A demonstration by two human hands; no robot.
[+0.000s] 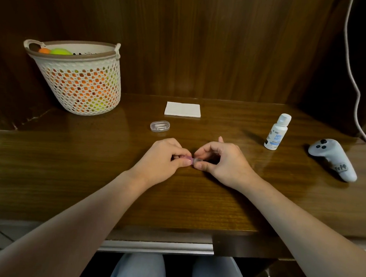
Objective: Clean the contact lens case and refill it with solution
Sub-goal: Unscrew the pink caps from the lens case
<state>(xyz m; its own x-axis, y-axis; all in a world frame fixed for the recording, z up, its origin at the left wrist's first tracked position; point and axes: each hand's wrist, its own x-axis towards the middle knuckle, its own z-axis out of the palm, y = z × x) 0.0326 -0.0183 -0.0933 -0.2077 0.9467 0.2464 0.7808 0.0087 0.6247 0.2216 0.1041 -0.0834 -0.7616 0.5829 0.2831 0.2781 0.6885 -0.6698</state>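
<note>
**Both hands pinch the lens case at the middle of the table**

The lens case [191,159] sits low over the table [70,174], caught between the two hands at the centre of the view. The left hand [163,158] pinches its pinkish left end between thumb and curled fingers; the right hand [217,159] pinches the clearer right end the same way. Only a small stretch of the case shows in the gap where the two grips meet; the rest is hidden under the fingertips, so whether a lid is on or off cannot be told.

From the case, a small clear plastic box [160,126] lies at about 11 o'clock, near the left hand. A folded white tissue [182,109] lies at 12 o'clock, farther back. The solution bottle [277,132] stands upright at about 2 o'clock, well apart from the right hand, its cap on. A grey controller [331,158] rests at 3 o'clock near the table's right edge. A white mesh basket [83,84] of orange and green balls stands at 10 o'clock.
</note>
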